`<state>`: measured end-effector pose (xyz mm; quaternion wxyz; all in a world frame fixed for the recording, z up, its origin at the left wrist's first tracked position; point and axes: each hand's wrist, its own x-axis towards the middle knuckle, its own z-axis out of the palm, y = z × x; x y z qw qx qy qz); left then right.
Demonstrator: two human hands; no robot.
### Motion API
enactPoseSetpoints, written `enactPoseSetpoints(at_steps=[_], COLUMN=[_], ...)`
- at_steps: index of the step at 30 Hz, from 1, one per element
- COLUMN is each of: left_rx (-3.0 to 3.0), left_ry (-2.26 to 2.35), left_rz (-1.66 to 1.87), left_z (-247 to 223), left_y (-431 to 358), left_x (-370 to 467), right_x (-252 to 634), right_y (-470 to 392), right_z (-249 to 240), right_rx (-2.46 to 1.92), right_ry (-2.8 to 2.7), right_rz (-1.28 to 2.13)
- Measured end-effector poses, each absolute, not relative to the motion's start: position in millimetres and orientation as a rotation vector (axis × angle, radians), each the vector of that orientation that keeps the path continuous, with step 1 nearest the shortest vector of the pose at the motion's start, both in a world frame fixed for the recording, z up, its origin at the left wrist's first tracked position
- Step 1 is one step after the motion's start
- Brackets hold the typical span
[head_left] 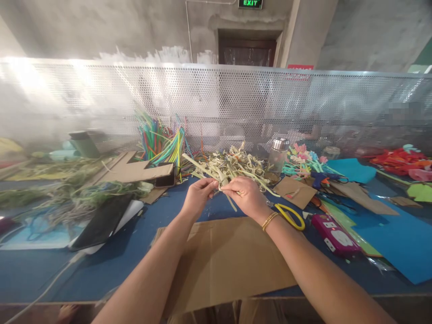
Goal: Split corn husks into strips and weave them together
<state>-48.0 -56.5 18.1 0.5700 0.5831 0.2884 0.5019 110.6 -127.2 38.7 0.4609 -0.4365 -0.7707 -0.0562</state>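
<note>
My left hand (199,195) and my right hand (248,195) meet above the middle of the table. Both pinch a small piece of folded pale green leaf strips (223,178), with long ends sticking out to the upper left and downward. The fingers cover part of the folds, so their exact shape is hard to make out. Just behind lies a heap of curled, dried-looking leaf strips (238,159). Under my forearms a flat brown cardboard sheet (224,265) rests on the blue tabletop (131,270).
Yellow-handled scissors (290,217) and a magenta device (335,235) are at the right, near blue sheets (401,243). Colourful pipe cleaners (162,141) and a glass bottle (278,155) stand behind. A black tablet-like slab (103,222) lies left. A perforated metal screen (202,103) borders the table.
</note>
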Motion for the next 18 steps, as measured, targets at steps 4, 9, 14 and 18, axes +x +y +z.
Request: enactPoseSetpoints(at_steps=[4,9,14,18], left_rx=[1.309,1.309,1.321,1.376], left_ry=[0.583,0.532,0.527,0.556], left_rz=[1.096,1.073,1.059,1.07], left_z=[16.3,13.6,14.0,15.3], left_y=[-58.9,-58.8,-59.7,-61.5], left_x=[-45.7,-44.1,-43.7,-42.3], right_x=[108.1,107.4,104.5,100.1], right_y=[-126.2,-123.8,-123.7,-123.6], right_z=[34.8,29.6,27.1,27.5], right_rx=[-1.053,-1.059,-1.112,-1.083], right_ry=[-1.757,-1.669,-1.517,-1.383], right_rz=[0.062,0.106,0.352,0.53])
